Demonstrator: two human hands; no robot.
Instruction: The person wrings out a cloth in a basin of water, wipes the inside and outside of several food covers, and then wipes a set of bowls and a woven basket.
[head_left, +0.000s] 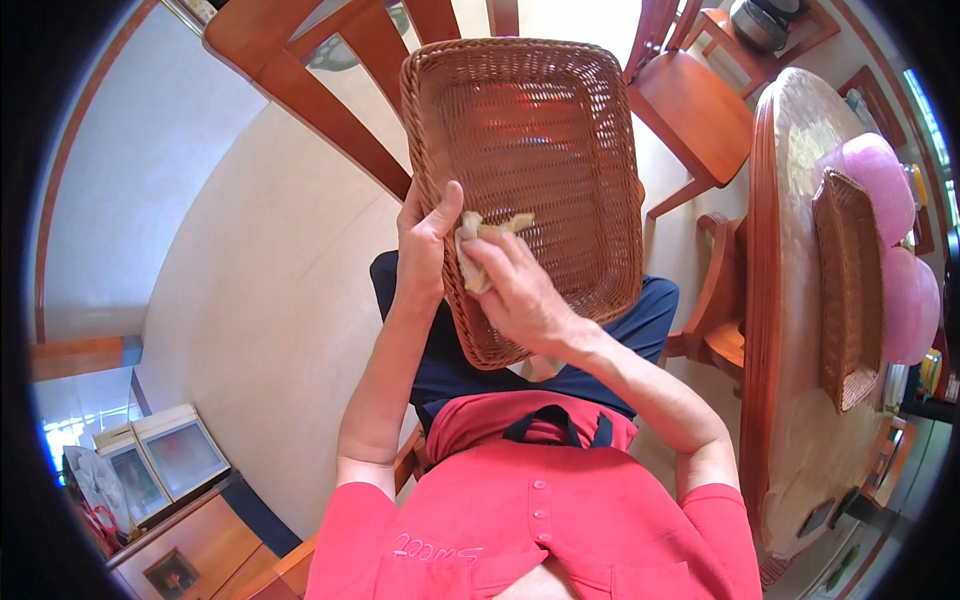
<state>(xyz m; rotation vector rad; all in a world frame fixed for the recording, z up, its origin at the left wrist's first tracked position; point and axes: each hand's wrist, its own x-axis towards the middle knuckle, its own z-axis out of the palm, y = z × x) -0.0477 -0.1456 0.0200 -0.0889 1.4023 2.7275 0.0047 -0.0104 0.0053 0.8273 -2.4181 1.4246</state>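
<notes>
A brown woven basket (540, 172), rectangular with a braided rim, is held tilted above my lap with its inside facing me. My left hand (427, 240) grips the rim on the left side, thumb over the edge and fingers behind it. Inside the basket, my right hand (514, 285) presses a crumpled white and yellow cloth (471, 259) against the inner left wall near the rim. Part of the cloth is hidden under the fingers. Through the weave of the base a reddish patch shows.
A wooden chair (300, 82) stands close ahead on the left, another chair (694, 112) ahead on the right. On the table (795, 450) at my right are a second woven basket (847, 292) and pink plastic bowls (909, 304). A wooden cabinet (202, 540) stands at lower left.
</notes>
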